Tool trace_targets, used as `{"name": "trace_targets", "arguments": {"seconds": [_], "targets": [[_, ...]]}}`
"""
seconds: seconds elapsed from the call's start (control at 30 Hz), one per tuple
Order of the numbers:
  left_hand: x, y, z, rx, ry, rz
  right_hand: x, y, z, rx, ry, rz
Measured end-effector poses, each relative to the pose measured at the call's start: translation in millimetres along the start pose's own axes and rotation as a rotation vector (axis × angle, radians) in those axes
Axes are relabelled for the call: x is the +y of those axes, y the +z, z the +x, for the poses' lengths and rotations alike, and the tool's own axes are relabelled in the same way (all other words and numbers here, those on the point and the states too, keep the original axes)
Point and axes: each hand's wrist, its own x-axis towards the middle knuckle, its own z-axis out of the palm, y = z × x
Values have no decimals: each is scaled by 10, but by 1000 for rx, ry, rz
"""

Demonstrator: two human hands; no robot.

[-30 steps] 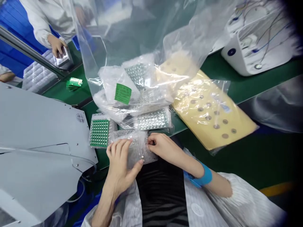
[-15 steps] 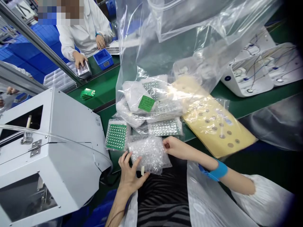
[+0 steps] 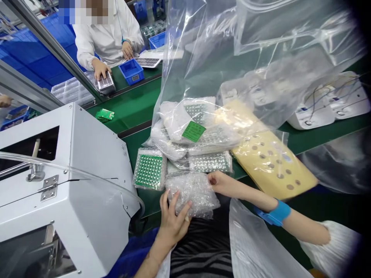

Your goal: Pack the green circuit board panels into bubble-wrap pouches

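A bubble-wrap bag [image 3: 193, 189] lies at the bench's front edge, close to my body. My left hand [image 3: 173, 222] grips its near left corner, fingers on top and thumb at the front edge. With fingertips pinched, my right hand [image 3: 224, 184] holds the bag's right edge. What the bag contains cannot be made out. Just left of it sits a green circuit board panel [image 3: 149, 170] in bubble wrap. Behind it, another wrapped panel [image 3: 210, 162] lies partly under a large clear plastic bag [image 3: 199, 83], which holds several white wrapped packs and a green label [image 3: 194, 131].
A white machine [image 3: 95, 181] with a clear hose stands at left. Yellow sheet material [image 3: 275, 166] with round holes lies to the right, white housings [image 3: 315, 114] with wires behind it. Across the green belt [image 3: 127, 110], a co-worker's hand rests on a stack near a blue bin [image 3: 131, 72].
The camera view has shifted a little. My left hand's fingers have closed further over the bubble-wrap bag, and its thumb has come in at the front edge. My right hand keeps its pinch.
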Motion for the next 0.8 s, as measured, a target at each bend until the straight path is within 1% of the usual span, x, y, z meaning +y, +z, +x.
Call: {"name": "trace_targets", "arguments": {"seconds": [0.13,0.4,0.5,0.6,0.8], "targets": [[10,12,21,72,-4,8,-19,-29,-11,-76,9,80],[-23,18,-23,106,2,10,7,-95,16,-172,21,130],[-40,28,-25,126,11,14,-7,-110,8,-187,23,138],[-60,26,-36,131,18,14,-6,-103,-11,-163,30,142],[-66,16,-41,129,33,0,81,-12,-6,0,28,126]]}}
